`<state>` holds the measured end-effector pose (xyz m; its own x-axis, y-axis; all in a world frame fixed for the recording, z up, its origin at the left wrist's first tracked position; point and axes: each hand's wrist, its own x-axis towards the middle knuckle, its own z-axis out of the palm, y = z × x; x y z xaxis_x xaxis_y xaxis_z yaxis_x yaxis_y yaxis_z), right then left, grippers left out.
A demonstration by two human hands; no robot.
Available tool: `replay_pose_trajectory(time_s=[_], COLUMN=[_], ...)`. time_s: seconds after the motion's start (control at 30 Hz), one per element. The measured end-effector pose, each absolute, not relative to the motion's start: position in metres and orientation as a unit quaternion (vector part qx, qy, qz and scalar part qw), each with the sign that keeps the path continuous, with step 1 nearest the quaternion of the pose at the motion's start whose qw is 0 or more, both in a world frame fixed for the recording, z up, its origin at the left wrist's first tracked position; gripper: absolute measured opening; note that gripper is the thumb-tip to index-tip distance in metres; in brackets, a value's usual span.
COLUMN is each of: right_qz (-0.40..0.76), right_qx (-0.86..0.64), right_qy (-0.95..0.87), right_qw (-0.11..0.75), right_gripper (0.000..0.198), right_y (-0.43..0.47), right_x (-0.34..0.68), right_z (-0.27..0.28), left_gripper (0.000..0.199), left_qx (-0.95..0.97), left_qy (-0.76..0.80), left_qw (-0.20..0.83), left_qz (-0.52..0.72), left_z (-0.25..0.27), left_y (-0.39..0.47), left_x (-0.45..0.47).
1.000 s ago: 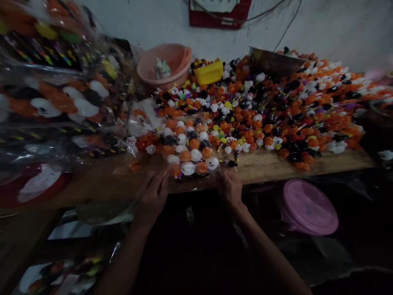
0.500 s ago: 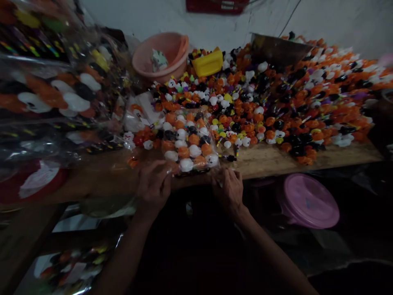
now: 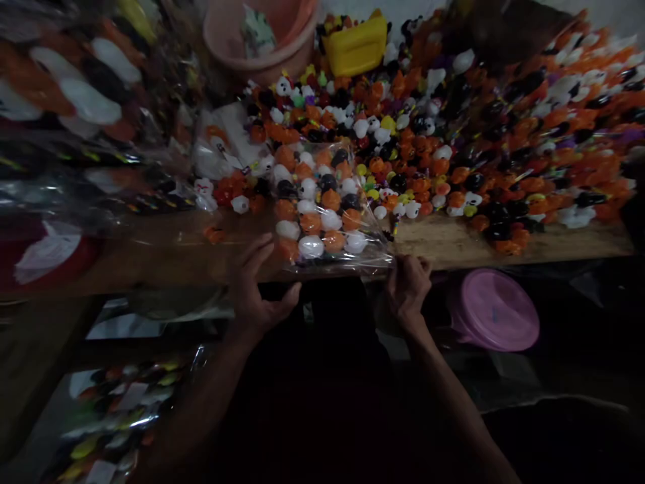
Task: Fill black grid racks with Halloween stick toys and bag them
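Note:
A clear plastic bag point(image 3: 327, 208) lies on the wooden table near its front edge. Rows of small orange, white and black figures, some with faces, fill it. My right hand point(image 3: 409, 281) pinches the bag's loose front right corner, and the film is pulled out toward it. Just left of the bag's front edge is my left hand point(image 3: 259, 289), its thumb and fingers spread with nothing between them. A single small orange figure point(image 3: 216, 234) lies on the wood beyond the left hand.
Behind the bag spreads a large heap of loose figures point(image 3: 423, 154), with a yellow scoop-like container point(image 3: 357, 48) and a pink basin point(image 3: 262, 59). Filled bags point(image 3: 75, 87) are stacked at left above a red tray point(image 3: 55, 259). A pink lid point(image 3: 498, 310) sits below the table at right.
My left hand has let go of the bag and opened. My right hand has moved right, stretching the bag's corner. The view has tilted downward.

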<state>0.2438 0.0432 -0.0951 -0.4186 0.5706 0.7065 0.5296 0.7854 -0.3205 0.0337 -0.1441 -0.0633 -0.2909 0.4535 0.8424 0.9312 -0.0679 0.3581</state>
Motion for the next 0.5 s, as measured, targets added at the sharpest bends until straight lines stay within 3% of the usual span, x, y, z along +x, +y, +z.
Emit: replay_pose_trajectory(time_s=[0.13, 0.2, 0.27, 0.37, 0.5], right_qz=[0.025, 0.006, -0.021, -0.051, -0.045], right_qx=[-0.313, -0.296, -0.292, -0.289, -0.288], right_qy=[-0.847, -0.86, -0.866, -0.876, -0.889], right_qw=[0.429, 0.415, 0.406, 0.383, 0.353], right_gripper=[0.017, 0.027, 0.025, 0.008, 0.012], right_y=[0.035, 0.03, 0.028, 0.032, 0.038], right_x=[0.249, 0.245, 0.24, 0.239, 0.245], right_z=[-0.073, -0.064, -0.055, -0.044, -0.035], left_gripper=[0.084, 0.088, 0.081, 0.064, 0.072], left_qx=[-0.432, -0.374, -0.333, -0.307, -0.308], left_qy=[-0.735, -0.774, -0.8, -0.82, -0.823], left_qw=[0.128, 0.071, 0.031, -0.011, -0.034], left_qz=[-0.507, -0.506, -0.498, -0.482, -0.476], left_z=[-0.092, -0.101, -0.103, -0.102, -0.104], left_y=[-0.142, -0.135, -0.126, -0.113, -0.1], left_x=[0.054, 0.057, 0.054, 0.046, 0.039])
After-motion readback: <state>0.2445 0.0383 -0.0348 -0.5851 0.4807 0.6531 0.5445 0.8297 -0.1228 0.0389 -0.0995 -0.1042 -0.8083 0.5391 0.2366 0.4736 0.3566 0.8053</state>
